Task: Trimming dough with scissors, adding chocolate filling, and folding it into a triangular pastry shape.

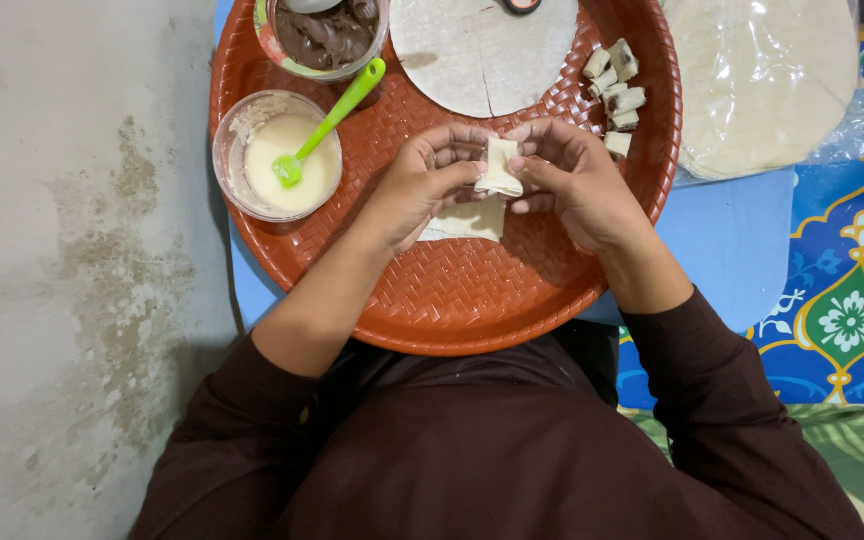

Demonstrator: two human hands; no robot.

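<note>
closely, both grips, left hand [422, 185] and right hand [572, 180], clamp a folded wrapper [500, 165] above the tray [472, 300], paste bowl [277, 155] beside.

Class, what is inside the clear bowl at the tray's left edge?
The clear bowl holds pale cream batter and a green brush. The bowl's bottom is hidden under the batter.

A home, food being prepared at floor level; a woven red tray [452, 300] rests over the lap; a worn concrete floor [62, 250] lies beside a patterned blue mat [852, 300]; bowls of batter [277, 155] and chocolate spread [327, 35].
</note>
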